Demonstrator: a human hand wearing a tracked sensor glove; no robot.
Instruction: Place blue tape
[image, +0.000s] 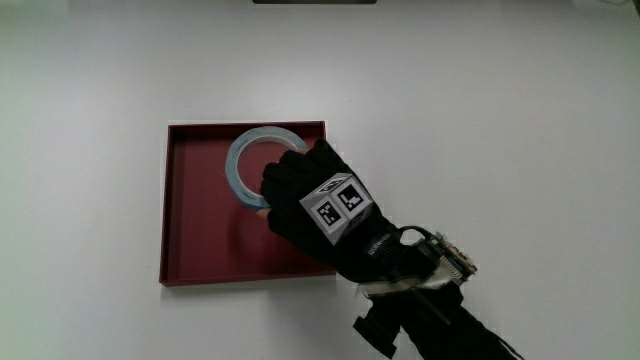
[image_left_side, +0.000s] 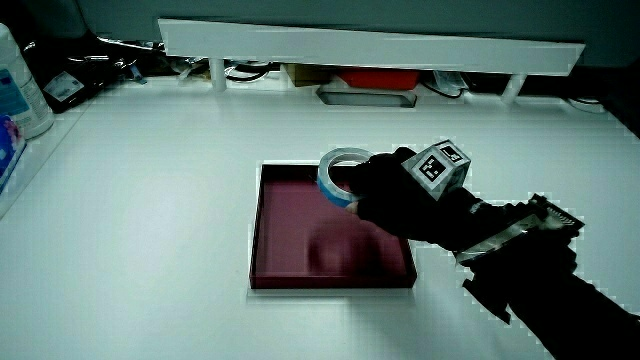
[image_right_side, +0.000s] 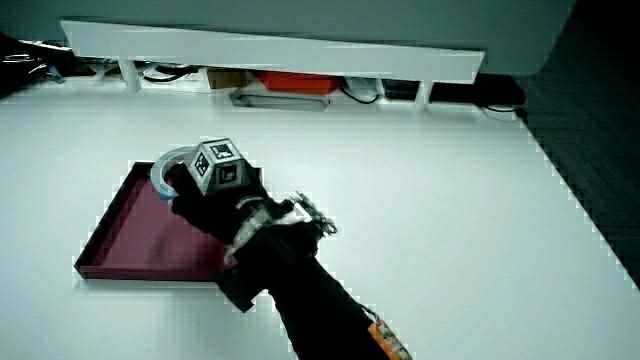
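Note:
A pale blue tape roll (image: 243, 163) is held above the dark red tray (image: 195, 245), over the part of the tray farthest from the person. The gloved hand (image: 300, 198) has its fingers curled around the roll's nearer rim. In both side views the tape roll (image_left_side: 335, 172) (image_right_side: 165, 170) sits tilted in the hand (image_left_side: 395, 195) (image_right_side: 205, 200), lifted off the tray floor (image_left_side: 300, 250). The patterned cube (image: 337, 205) rides on the back of the glove. The forearm reaches in across the tray's nearer corner.
A low white partition (image_left_side: 370, 45) runs along the table's edge farthest from the person, with cables and a red-topped box (image_right_side: 290, 82) under it. White bottles (image_left_side: 18, 90) stand near a table corner in a side view.

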